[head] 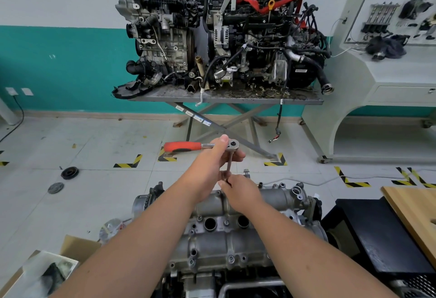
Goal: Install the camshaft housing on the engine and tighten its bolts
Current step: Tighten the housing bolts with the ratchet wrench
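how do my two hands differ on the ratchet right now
The left hand grips high, at the head of the ratchet where the extension bar starts; the right hand pinches the bar's lower end, just above the camshaft housing. The left reaches farther forward; the right sits nearer. Both hold the same tool.

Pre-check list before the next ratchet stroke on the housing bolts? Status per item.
1. Housing seated: camshaft housing lies on the engine, no visible gap from this view: ok.
2. Ratchet held: left hand grips the ratchet at its head, not on the red handle: not ok for torque.
3. Extension steadied: right hand pinches the lower end of the extension: ok.
4. Socket on a bolt head: hidden by the right hand: cannot tell.
5. Far-edge bolt stands proud, not run down: not ok.
6. Near-edge bolts look seated; tightness: cannot tell.
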Motion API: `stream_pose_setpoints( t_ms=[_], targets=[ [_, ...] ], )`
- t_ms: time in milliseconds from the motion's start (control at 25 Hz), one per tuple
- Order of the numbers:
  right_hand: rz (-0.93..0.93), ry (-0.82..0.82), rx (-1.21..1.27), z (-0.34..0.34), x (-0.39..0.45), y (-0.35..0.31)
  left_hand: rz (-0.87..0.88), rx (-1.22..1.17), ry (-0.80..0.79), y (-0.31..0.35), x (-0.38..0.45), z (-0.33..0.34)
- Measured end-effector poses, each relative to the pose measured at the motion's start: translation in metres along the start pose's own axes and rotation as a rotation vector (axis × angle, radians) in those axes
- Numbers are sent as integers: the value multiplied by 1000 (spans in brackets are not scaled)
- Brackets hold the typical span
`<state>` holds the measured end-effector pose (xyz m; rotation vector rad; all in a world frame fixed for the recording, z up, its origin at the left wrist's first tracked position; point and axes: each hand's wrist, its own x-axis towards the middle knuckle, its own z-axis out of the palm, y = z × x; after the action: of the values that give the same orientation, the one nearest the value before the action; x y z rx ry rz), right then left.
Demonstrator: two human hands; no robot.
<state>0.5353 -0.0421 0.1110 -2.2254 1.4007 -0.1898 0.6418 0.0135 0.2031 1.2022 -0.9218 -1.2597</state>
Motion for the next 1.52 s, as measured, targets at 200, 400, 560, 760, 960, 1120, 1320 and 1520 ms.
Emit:
stream_pose_setpoints(
  t_ms=[200,400,560,760,960,1120,1320,1520],
  targets=[
    [-7,6,27,2,1,1,-77,66,44,22,4,1],
    [-3,4,27,3,2,2,-61,355,91,36,6,8],
    [-14,4,20,3,3,2,-6,719,2,54,10,12],
    [-23,3,17,2,3,2,257,1263,-112,52,13,11],
    [-83,95,-3,6,0,8,578,1591,-127,33,12,0],
    [-97,-13,-148,0,3,-1,676,1066,79,-3,0,-10],
    [-51,-3,-39,-4,-3,-2,541,295,234,-27,-2,11],
    [-32,-11,-1,-5,-2,-4,252,25,160,-19,8,13]
  ],
)
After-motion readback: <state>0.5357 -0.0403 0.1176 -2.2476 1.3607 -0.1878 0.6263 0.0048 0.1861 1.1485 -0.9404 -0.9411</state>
